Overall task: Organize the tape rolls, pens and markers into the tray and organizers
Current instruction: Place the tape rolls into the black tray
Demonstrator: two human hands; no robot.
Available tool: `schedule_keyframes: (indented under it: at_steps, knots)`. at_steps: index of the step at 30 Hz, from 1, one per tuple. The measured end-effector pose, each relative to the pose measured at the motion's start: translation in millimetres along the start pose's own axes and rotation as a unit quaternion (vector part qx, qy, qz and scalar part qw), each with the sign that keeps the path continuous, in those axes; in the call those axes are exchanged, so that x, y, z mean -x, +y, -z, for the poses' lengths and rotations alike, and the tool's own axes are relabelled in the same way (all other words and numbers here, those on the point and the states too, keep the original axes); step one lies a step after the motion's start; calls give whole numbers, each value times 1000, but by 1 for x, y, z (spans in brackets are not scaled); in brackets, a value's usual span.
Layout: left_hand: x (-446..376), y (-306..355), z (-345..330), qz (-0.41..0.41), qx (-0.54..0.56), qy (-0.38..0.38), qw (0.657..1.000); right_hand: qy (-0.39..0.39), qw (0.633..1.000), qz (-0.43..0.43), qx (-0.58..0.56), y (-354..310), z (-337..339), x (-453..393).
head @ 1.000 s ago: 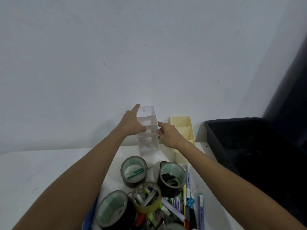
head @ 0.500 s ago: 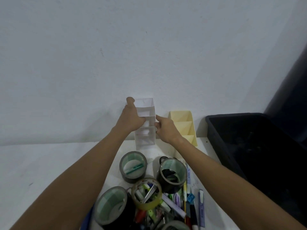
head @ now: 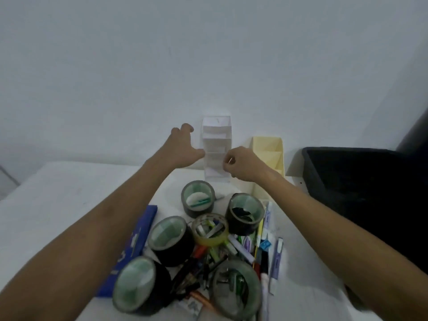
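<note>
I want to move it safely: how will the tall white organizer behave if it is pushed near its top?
The white organizer is tall, narrow and empty, so it probably tips easily. Its thin walls suggest it is light and would slide on the smooth white table. The wall behind may stop a backward fall.

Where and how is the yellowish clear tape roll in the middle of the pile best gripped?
Judging by its pose, pinch the yellowish tape roll across its ring wall from above: it lies flat, hole upward, crowded by black rolls, with pens inside its hole.

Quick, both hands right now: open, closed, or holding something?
Left hand: open, fingers spread beside the white organizer, holding nothing.
Right hand: fingers curled in front of the organizer; whether it grips it cannot be told.
</note>
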State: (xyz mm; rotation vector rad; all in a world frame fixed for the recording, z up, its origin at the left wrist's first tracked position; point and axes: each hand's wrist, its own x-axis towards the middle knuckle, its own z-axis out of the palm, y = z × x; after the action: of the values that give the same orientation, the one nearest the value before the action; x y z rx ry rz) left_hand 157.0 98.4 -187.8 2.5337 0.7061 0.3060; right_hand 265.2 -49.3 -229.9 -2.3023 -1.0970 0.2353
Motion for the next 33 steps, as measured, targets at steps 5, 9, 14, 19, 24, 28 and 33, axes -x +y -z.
schedule_keyframes:
  at_steps: [5,9,14,19,24,28,33]
  knots:
    - [59,-30,8,29,-97,-93,991,-126,985,112,49,-18,-10,32]
    - [98,-51,6,43,-112,-208,971,-188,964,151,109,-27,-29,33]
    - [130,-69,-23,18,-147,-286,947,-230,917,173,277,-37,-54,26]
    - [138,-73,-31,-10,-162,-234,959,-232,879,204,363,-37,-69,23]
    - [124,-56,-9,6,-262,-157,952,-176,920,197,290,-35,-57,21]
    - [102,-26,10,25,-273,-81,958,-127,958,168,192,-25,-20,27]
    - [79,59,6,-78,-275,-45,957,-34,982,124,140,16,70,62]
